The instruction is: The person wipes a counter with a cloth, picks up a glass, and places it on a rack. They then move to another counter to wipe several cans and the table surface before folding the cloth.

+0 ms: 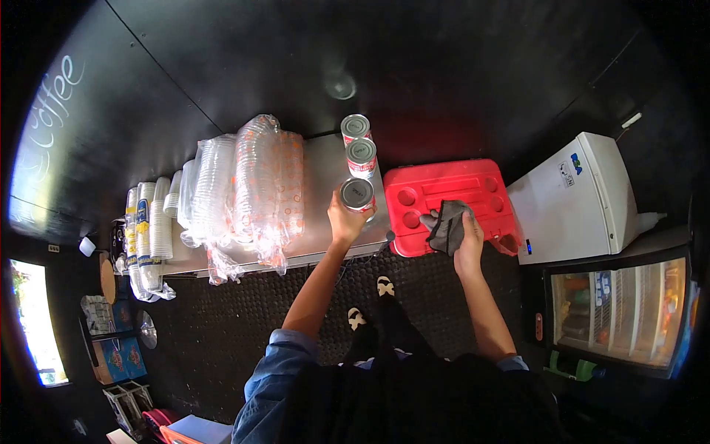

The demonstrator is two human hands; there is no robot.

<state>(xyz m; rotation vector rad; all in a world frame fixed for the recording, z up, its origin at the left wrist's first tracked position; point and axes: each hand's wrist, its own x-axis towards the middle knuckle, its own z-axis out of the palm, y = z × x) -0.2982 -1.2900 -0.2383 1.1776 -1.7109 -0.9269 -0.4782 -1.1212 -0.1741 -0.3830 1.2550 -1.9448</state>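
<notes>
The nearest can (357,194) is clasped by the left hand (345,220) on the bench (325,166), while left of the fridge (577,196) a cloth (448,226) is clamped in the right hand (469,240) against the cooler (444,194), as if for wiping.

dim interior | daylight from left | fisheye warp, dark vignette corners

L hand (344,222) grips can (357,196); R hand (469,240) holds cloth (448,226) on cooler (414,185).

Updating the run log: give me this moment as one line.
left hand: gripping nearest can on shelf | right hand: pressing grey cloth on red cooler | two more cans behind
</notes>
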